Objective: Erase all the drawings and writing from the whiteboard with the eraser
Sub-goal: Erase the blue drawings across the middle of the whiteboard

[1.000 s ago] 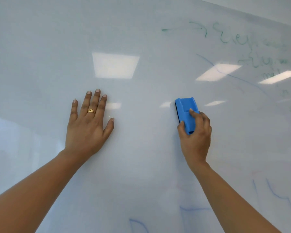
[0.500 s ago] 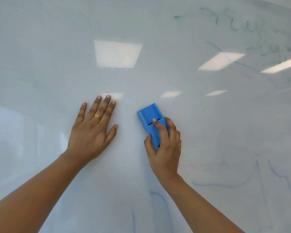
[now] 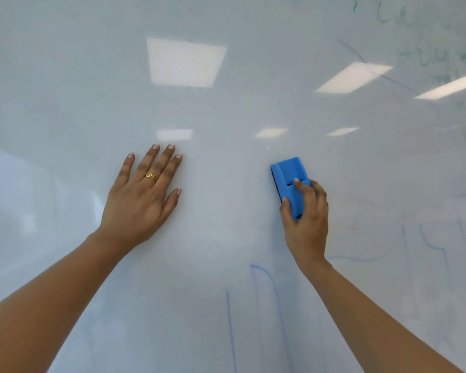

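Grip of the right hand is clamped round the blue eraser on the whiteboard; left hand lies flat, fingers straight, left of the eraser. Around the eraser the board looks wiped; blue strokes below and green writing above-right are left.

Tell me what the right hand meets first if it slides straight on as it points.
Nothing, as far as shown: the right hand and eraser point up bare whiteboard; green writing lies off right.
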The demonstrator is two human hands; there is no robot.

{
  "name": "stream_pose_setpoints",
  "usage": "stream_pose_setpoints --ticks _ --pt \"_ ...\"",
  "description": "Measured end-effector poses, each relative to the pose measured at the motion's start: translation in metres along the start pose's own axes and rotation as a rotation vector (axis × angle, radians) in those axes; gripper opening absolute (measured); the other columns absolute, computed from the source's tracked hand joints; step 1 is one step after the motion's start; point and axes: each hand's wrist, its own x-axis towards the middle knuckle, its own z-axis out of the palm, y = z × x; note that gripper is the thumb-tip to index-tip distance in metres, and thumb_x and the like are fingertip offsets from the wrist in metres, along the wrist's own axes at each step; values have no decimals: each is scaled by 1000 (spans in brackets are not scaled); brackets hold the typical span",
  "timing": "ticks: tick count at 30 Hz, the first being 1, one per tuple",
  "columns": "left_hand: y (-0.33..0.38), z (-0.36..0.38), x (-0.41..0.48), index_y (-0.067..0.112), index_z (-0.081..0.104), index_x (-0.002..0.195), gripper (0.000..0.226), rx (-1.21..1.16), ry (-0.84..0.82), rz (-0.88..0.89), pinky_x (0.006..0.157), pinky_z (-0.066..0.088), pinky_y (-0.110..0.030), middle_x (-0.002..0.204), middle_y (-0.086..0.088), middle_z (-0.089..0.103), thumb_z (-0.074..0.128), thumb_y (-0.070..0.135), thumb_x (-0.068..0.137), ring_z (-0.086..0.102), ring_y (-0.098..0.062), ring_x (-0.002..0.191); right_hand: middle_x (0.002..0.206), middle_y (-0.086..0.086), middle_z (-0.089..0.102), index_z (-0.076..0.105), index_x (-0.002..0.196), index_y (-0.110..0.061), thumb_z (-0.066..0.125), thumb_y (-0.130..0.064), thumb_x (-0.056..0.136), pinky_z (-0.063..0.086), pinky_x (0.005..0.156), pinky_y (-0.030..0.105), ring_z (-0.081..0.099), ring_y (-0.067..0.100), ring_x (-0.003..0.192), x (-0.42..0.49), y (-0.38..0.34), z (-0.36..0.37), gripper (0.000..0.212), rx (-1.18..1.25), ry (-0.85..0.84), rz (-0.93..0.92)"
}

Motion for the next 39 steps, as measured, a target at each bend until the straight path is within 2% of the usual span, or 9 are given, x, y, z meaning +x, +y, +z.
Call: stream_pose_setpoints --ticks 5,8,12,19,24,27,31,35,39 --pt "-1 -2 -13 10 31 145 57 2 -30 -10 113 13 -45 152 -7 29 25 38 96 26 -24 140 134 14 42 51 126 -15 52 -22 91 51 77 48 48 33 110 -13 -28 16 36 -54 28 94" --pt "0 -2 -20 10 30 146 57 2 -45 -18 114 10 -44 152 -6 27 25 38 95 24 -24 140 129 19 48 52 123 -16 45 -29 87 51 78 44 52 36 104 -30 -56 30 39 -33 19 -20" --pt "1 -4 -28 10 31 145 57 -6 -40 -23 114 11 -43 152 -8 28 26 37 96 24 -24 140 130 14 48 44 125 -22 45 -29 86 47 80 36 51 28 103 -68 -94 46 39 -38 -72 -234" --pt "4 -7 -38 7 34 143 59 7 -54 -17 112 15 -48 151 -11 29 27 38 94 26 -27 139 134 8 39 43 128 -23 46 -28 89 47 86 35 48 24 107 -88 -81 41 39 13 -147 -348" --pt "10 -6 -36 2 33 142 63 18 -72 -28 113 10 -47 151 -15 28 27 40 92 24 -28 139 134 14 44 44 124 -23 45 -30 88 45 90 38 49 29 108 -67 -39 21 37 33 -75 -136" --pt "13 -5 -33 1 31 143 65 20 -82 -29 113 10 -46 151 -17 27 27 41 92 24 -27 140 131 20 45 51 124 -14 45 -31 89 46 92 46 50 37 109 -46 -9 8 39 25 -7 9" --pt "16 -6 -30 1 31 143 65 22 -85 -33 113 11 -48 151 -16 27 27 41 92 24 -27 140 131 18 44 51 125 -7 55 -19 91 42 94 45 47 36 113 -22 21 -10 36 23 84 187" --pt "19 -6 -25 0 33 142 65 21 -77 -31 113 11 -48 152 -14 26 27 41 91 23 -26 140 137 11 38 46 129 -10 53 -18 92 35 86 28 44 32 115 -8 26 -16 39 19 119 402" --pt "24 -4 -16 0 34 142 66 13 -80 -37 112 11 -48 152 -13 26 27 41 91 22 -25 140 134 17 41 49 127 -7 56 -14 90 35 91 35 45 36 114 -7 3 -6 38 38 118 352"
